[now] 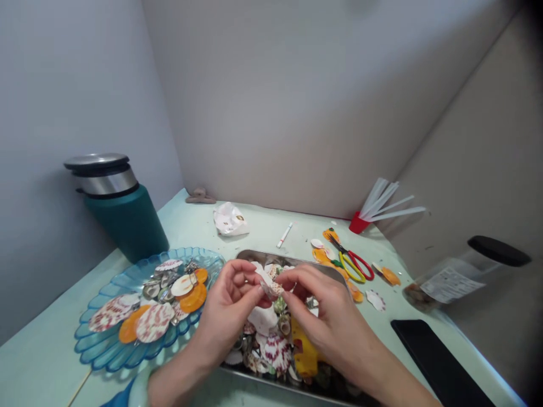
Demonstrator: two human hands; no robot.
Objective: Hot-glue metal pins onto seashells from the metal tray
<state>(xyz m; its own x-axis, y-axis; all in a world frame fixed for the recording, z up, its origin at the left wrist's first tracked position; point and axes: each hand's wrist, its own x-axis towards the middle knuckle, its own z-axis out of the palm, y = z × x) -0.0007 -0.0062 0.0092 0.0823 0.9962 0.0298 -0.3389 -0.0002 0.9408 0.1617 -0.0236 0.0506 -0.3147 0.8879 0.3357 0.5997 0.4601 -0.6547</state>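
Note:
Both hands meet over a metal tray [237, 255] filled with seashells. Between the fingertips is a small white seashell with brownish speckles [274, 287], partly covered by the fingers. My left hand [227, 299] pinches it from the left with thumb and fingers. From the right, my right hand [322, 302] grips its other edge. Below them in the tray lie a purple-striped scallop shell [275, 351], several small snail shells and a yellow plastic object [306, 356], half hidden by the right hand.
Left is a blue scalloped plate [91, 345] of shells, with a teal bottle [127, 220] behind. Crumpled white paper [229, 219], scissors [356, 265], orange shells [324, 255], a red cup [358, 224] of translucent sticks, a clear jar [449, 280] and a black phone [441, 362] stand around.

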